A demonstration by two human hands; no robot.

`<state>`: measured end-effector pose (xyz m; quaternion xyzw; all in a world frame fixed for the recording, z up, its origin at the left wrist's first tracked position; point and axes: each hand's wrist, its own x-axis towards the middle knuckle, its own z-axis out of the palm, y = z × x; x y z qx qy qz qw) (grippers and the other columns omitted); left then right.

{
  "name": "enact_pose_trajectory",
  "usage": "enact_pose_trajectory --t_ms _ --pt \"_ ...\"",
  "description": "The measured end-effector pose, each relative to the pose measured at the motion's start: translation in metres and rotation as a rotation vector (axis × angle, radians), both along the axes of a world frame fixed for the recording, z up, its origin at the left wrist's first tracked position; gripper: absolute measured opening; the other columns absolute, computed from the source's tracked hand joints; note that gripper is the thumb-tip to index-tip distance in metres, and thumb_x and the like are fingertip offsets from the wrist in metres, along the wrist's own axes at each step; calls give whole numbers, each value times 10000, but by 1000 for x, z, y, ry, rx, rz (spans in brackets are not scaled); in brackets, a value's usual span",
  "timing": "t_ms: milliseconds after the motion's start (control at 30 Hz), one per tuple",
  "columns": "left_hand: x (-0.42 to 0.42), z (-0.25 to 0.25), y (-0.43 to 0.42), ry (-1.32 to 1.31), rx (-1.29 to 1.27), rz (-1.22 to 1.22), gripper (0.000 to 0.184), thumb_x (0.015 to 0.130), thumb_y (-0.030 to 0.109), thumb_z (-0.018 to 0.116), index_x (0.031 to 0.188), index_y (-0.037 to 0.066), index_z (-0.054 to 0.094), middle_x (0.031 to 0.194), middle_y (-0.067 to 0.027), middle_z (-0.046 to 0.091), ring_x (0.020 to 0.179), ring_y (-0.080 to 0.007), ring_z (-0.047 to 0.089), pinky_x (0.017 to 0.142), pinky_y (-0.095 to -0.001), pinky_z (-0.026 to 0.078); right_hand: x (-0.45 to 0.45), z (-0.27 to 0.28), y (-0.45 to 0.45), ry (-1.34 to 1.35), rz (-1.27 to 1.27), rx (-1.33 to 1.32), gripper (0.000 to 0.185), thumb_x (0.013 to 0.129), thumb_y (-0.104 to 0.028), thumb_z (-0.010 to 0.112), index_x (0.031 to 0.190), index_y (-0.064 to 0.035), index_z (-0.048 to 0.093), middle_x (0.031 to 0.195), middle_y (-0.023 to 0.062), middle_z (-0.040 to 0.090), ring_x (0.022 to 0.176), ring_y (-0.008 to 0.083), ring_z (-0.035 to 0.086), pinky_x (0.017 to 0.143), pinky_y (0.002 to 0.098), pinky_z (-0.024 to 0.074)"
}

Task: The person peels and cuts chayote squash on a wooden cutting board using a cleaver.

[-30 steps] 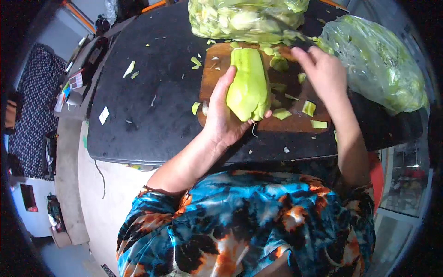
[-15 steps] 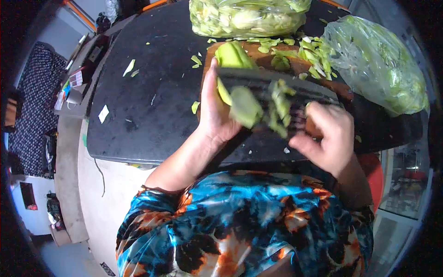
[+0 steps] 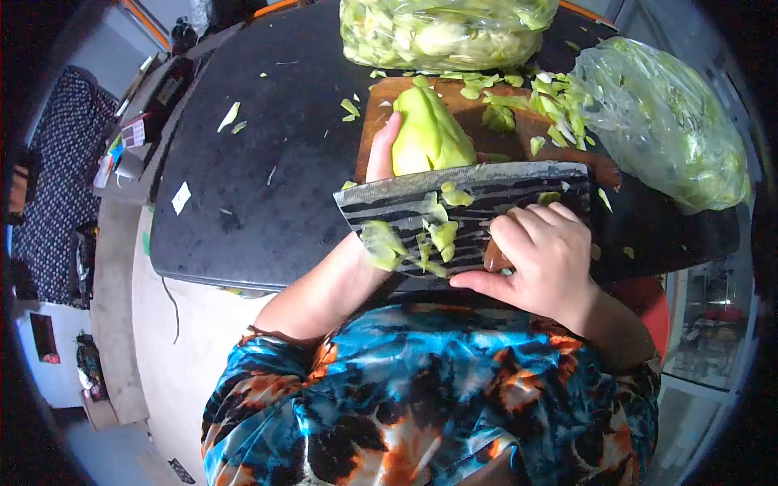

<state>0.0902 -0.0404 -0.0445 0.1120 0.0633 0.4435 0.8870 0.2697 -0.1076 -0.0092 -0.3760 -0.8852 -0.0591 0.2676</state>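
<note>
A pale green, furrowed chayote [image 3: 429, 130] is gripped in my left hand [image 3: 382, 152], whose thumb shows along its left side; the other fingers are hidden behind the blade. Wrapped around the brown handle of a broad cleaver [image 3: 478, 212] is my right hand [image 3: 545, 257]. The dark-striped blade lies across the near end of the chayote, its flat face turned up toward me. Several thin green slices stick to that face. Beneath the chayote is a wooden cutting board [image 3: 375, 130] with green slices scattered over its far and right parts.
A clear bag of cut green pieces [image 3: 442, 42] stands behind the board. Another plastic bag with green contents [image 3: 664, 121] lies at the right. Loose slices [image 3: 559, 105] are heaped beside it. Small scraps dot the black table [image 3: 267, 154].
The cleaver has swung down toward me and left, its blurred blade now sharp to see. More of the chayote shows above it. My left hand still holds the chayote.
</note>
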Motion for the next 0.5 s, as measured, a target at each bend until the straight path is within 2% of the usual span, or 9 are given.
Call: enact_pose_trajectory --t_ms 67,200,333,467,500 --pt "1 -5 4 21 -73 42 509 801 532 511 1061 98 562 952 -113 627 842 -253 618 785 -388 505 -1 -4 3 -6 -28 9 471 715 -561 613 625 -133 438 578 14 462 541 198 508 534 326 386" --pt "4 4 0 234 -136 200 477 803 500 525 1051 94 569 936 -105 633 819 -239 624 763 -382 514 -2 -9 13 79 -28 20 482 699 -569 624 622 -131 438 563 15 485 524 210 523 514 336 407" --pt "-2 -1 4 181 -34 196 519 802 520 526 1084 84 547 965 -109 626 832 -234 622 774 -379 511 -5 -10 15 88 -17 36 485 697 -568 629 637 -126 439 558 15 490 521 213 532 514 338 424" --pt "-3 2 0 109 -24 198 595 803 546 507 1155 67 504 1037 -142 600 910 -262 604 832 -407 487 -13 -12 16 96 -49 68 488 706 -569 621 645 -120 439 556 21 489 519 213 537 504 335 435" --pt "-5 0 0 -3 0 142 639 804 574 483 1189 65 484 1066 -158 587 936 -280 594 855 -422 475 -16 -12 15 109 -55 61 489 709 -570 618 646 -119 440 556 23 488 514 214 536 501 336 437"
